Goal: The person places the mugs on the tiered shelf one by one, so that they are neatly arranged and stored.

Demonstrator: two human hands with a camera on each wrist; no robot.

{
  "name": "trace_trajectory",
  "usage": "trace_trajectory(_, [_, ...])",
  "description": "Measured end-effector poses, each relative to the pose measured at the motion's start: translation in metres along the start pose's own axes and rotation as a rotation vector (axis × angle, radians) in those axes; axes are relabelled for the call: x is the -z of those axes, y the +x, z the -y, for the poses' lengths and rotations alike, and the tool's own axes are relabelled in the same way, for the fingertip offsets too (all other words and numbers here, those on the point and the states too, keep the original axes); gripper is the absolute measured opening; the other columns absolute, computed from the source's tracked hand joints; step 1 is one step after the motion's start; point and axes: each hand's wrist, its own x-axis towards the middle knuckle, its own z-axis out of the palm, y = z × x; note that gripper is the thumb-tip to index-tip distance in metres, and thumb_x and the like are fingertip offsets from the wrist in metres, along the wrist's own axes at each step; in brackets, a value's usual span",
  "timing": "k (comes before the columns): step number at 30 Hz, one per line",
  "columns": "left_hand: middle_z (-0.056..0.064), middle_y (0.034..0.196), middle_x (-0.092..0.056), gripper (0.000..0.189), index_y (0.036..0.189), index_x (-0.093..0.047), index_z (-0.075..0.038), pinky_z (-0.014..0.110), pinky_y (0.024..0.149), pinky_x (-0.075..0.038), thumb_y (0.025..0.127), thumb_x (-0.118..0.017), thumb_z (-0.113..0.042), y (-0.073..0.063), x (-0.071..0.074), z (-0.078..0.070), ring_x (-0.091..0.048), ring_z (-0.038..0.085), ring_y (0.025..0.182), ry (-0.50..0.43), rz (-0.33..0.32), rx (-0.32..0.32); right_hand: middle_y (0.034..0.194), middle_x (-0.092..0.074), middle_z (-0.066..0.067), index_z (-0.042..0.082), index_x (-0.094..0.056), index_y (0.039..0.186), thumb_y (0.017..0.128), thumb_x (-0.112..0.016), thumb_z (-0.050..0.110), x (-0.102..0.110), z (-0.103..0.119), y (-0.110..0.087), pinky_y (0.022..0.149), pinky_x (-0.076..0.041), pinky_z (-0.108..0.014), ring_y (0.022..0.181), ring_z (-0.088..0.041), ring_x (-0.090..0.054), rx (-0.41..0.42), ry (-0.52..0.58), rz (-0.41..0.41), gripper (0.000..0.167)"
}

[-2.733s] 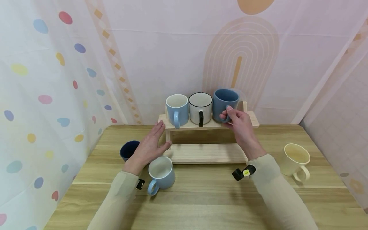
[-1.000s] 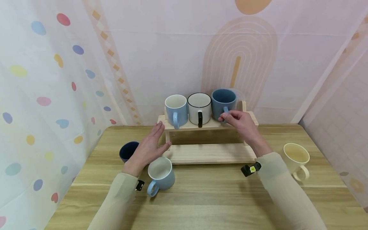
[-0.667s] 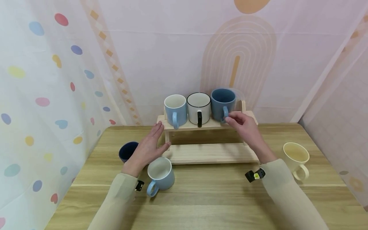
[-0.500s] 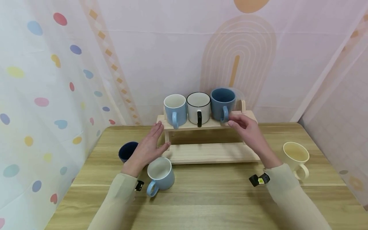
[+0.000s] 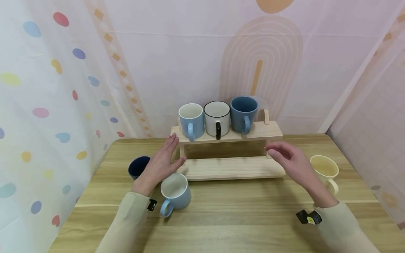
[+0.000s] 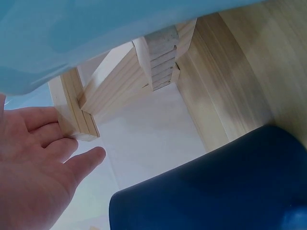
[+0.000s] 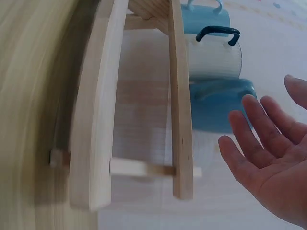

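A two-tier wooden rack (image 5: 235, 168) bears three mugs on its upper shelf: a light blue mug (image 5: 196, 123), a white mug (image 5: 215, 117) with a black rim and handle, and a darker blue mug (image 5: 242, 114) on the right. Their handles face front. My left hand (image 5: 159, 167), fingers extended, touches the left end of the upper shelf (image 6: 72, 108). Empty, with fingers loosely bent, my right hand (image 5: 294, 161) hangs in front of the rack's right end, apart from the darker blue mug (image 7: 220, 108).
On the wooden table (image 5: 234, 218), a pale blue mug (image 5: 181, 196) stands below my left hand. A navy cup (image 5: 137, 167) is partly hidden behind that hand. At the right stands a cream-yellow mug (image 5: 322, 168), partly covered by my right hand and wrist. Patterned curtains (image 5: 177, 52) hang behind.
My right hand has let go of the darker blue mug's handle and moved right and down toward me. The mug stays on the upper shelf. My left hand keeps its place at the shelf end.
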Motion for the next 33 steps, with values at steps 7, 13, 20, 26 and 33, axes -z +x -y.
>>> trace_trajectory(7, [0.019,0.170,-0.019,0.083,0.159,-0.030,0.006,0.056,0.121,-0.029,0.100,-0.067,-0.039,0.000,0.000,-0.001,-0.016,0.037,0.157,-0.002,0.000,0.000,0.117,-0.074,-0.007,0.009,-0.072,0.124,0.105,-0.064,0.021,0.022,-0.010,-0.023,0.088,-0.046,-0.007,0.106,0.011,-0.060,0.031,-0.103,-0.046,0.024])
trace_trajectory(13, [0.019,0.170,-0.019,0.082,0.159,-0.030,0.006,0.058,0.119,-0.031,0.100,-0.067,-0.038,0.000,0.001,-0.002,-0.018,0.038,0.157,0.006,-0.005,-0.001,0.119,-0.073,0.004,0.015,-0.073,0.125,0.103,-0.066,0.019,0.044,-0.019,-0.040,0.088,-0.044,-0.005,0.109,0.013,-0.057,0.026,-0.148,-0.057,0.023])
trace_trajectory(20, [0.019,0.170,-0.020,0.083,0.159,-0.030,0.006,0.058,0.120,-0.030,0.100,-0.067,-0.039,0.001,0.002,-0.002,-0.017,0.038,0.157,0.000,-0.002,-0.002,0.117,-0.069,0.020,0.011,-0.071,0.127,0.104,-0.065,0.016,0.068,-0.032,-0.055,0.088,-0.042,-0.004,0.111,0.015,-0.055,0.004,-0.146,-0.060,0.024])
trace_trajectory(26, [0.020,0.170,-0.020,0.083,0.158,-0.031,0.007,0.058,0.119,-0.031,0.100,-0.068,-0.038,0.001,0.001,-0.001,-0.018,0.038,0.156,0.007,-0.006,-0.001,0.119,-0.065,0.028,0.011,-0.070,0.129,0.102,-0.068,0.015,0.086,-0.049,-0.068,0.082,-0.041,-0.004,0.108,0.018,-0.054,-0.041,-0.176,-0.073,0.028])
trace_trajectory(33, [0.020,0.170,-0.020,0.082,0.158,-0.031,0.007,0.059,0.119,-0.031,0.099,-0.068,-0.037,0.001,0.000,0.000,-0.018,0.038,0.156,0.004,-0.005,0.000,0.119,-0.063,0.031,0.006,-0.069,0.129,0.100,-0.068,0.008,0.101,-0.068,-0.085,0.081,-0.039,-0.003,0.106,0.018,-0.056,-0.037,-0.173,-0.101,0.028])
